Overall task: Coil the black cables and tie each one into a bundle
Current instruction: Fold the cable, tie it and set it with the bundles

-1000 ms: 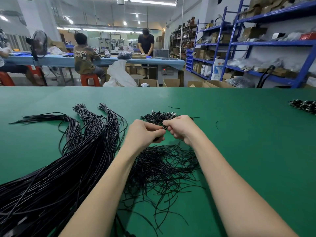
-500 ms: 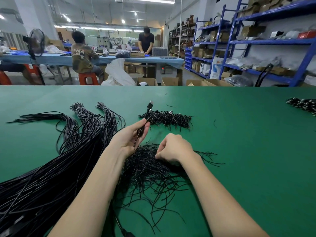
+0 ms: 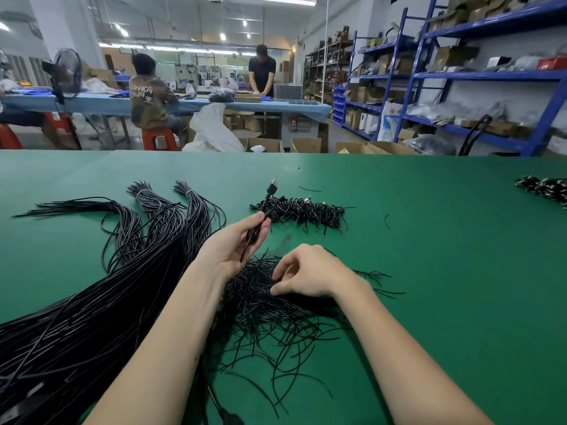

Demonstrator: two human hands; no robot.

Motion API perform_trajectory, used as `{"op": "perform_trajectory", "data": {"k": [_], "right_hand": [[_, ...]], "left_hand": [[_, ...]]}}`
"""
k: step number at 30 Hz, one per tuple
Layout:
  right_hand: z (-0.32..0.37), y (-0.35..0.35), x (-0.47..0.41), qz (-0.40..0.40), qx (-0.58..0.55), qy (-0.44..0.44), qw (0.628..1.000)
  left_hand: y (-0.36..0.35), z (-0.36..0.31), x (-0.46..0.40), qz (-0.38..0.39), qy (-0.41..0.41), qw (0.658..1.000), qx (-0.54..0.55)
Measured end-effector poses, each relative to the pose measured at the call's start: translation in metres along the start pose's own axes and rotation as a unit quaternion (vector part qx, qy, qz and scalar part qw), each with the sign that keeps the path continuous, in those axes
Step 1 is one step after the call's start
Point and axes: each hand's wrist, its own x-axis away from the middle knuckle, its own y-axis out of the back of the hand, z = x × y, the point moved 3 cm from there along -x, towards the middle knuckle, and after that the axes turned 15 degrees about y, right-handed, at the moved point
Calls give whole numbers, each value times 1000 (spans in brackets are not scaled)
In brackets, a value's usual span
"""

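Now | left hand (image 3: 236, 245) grip clenched on cable (image 3: 266, 201) | right hand (image 3: 310, 273) pinching ties (image 3: 276, 314) | bare table (image 3: 445, 271) rightward

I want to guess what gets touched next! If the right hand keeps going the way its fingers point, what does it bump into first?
Probably the heap of thin black twist ties: the right hand has fingertips pointing down-left, seemingly touching it already.

A factory workshop: long worktables (image 3: 429, 210), blue storage racks (image 3: 491, 75), cardboard boxes (image 3: 306, 145), seated workers (image 3: 150, 99)
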Motion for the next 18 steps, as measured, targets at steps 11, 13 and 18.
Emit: {"op": "perform_trajectory", "data": {"k": [11, 13, 18], "right_hand": [[0, 10, 3, -25, -8, -19, 999], [-4, 18, 5, -41, -9, -19, 999], [-14, 24, 10, -73, -6, -17, 997]], "left_hand": [[0, 2, 2, -13, -8, 999, -31], [-1, 2, 2, -16, -13, 999, -37], [0, 2, 1, -13, -27, 998, -57]]}}
